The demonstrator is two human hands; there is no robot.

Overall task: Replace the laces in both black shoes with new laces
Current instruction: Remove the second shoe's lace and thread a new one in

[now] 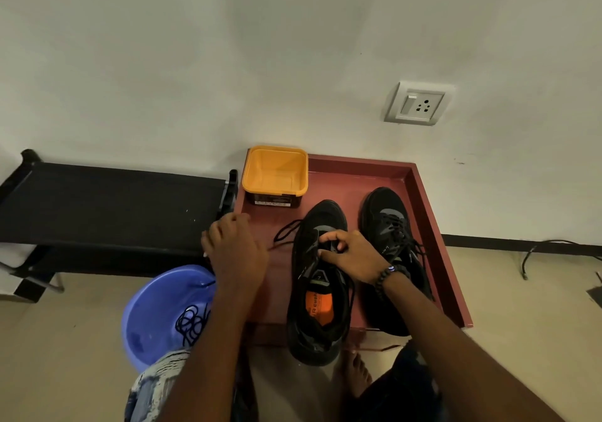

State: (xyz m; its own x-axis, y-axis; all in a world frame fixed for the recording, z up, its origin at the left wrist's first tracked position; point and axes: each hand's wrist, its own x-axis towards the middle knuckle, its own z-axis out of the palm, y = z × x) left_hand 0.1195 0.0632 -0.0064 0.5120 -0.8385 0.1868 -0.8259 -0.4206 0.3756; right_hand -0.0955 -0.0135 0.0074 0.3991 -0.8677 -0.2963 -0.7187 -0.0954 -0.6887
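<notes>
Maroon tray [433, 213], matte black shoes [321, 278]

I can't see left hand [236, 249] fingers, curled under. Box [273, 200] label unreadable; right shoe [395, 258] partly behind wrist.

Bare forearms; black beaded bracelet [389, 276] on right wrist; faded blue patterned trousers [153, 385]; bare foot [356, 372].
</notes>
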